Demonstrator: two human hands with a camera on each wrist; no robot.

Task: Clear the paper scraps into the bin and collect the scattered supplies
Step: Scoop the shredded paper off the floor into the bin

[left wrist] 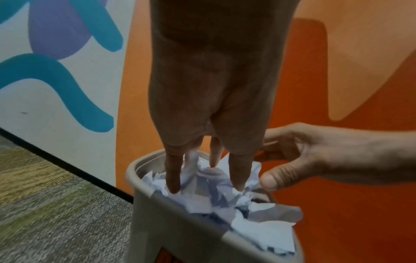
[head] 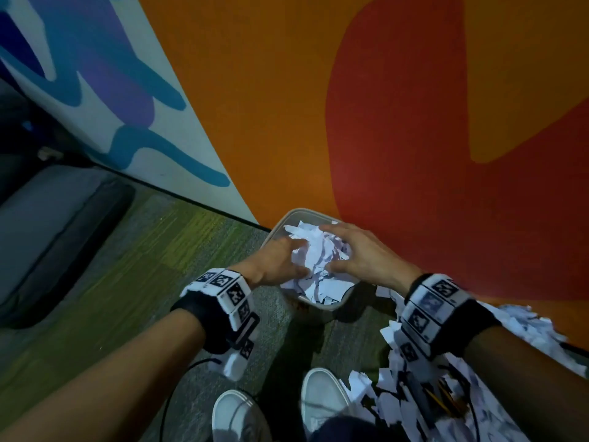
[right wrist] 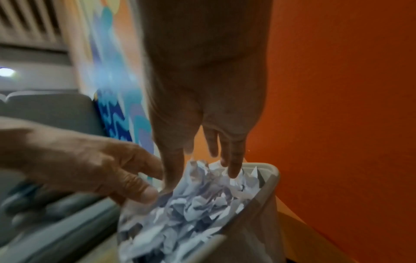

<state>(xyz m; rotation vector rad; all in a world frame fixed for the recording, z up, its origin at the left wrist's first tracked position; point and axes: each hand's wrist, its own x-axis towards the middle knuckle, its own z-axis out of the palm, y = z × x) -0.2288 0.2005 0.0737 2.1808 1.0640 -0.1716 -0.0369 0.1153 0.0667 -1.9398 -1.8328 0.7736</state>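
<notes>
Both hands are down over the bin point(head: 288, 219), one at each side of a heap of paper scraps point(head: 314, 260). The left hand point(head: 276, 261) has its fingers point(left wrist: 172, 178) stretched almost straight and spread, tips pushed into the crumpled paper; it grips nothing. The right hand point(head: 363, 255) is spread wide too, fingers only loosely bent, resting on the far side of the heap, thumb near the bin's rim. The scraps fill the bin to the top and bulge above its edge, a few hanging over the near side. The bin stands on the carpet point(head: 134, 282), close against an orange and red wall point(head: 414, 122). More torn paper point(head: 398, 400) lies piled to the person's right, with some pencils point(head: 447, 400) showing among it, beside a pair of white shoes point(head: 322, 397).
</notes>
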